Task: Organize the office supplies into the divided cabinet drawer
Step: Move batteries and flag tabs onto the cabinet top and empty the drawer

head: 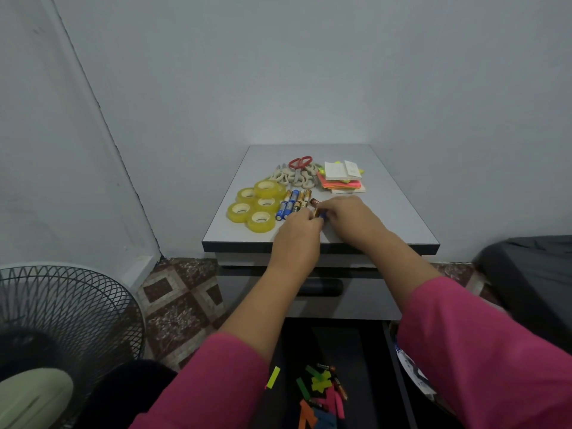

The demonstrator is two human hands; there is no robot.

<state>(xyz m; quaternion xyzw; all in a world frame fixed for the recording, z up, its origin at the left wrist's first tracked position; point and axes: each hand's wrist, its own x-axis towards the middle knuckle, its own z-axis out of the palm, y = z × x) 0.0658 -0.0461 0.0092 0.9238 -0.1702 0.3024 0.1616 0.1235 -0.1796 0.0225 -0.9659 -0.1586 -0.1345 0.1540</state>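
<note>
Both hands [322, 216] pinch batteries [292, 204] lying lengthwise away from the person; the drawer [322, 394] sits below.

A wire-caged fan [58, 329] stands on the patterned tile floor [182, 305] by the grey wall [278, 72]
</note>
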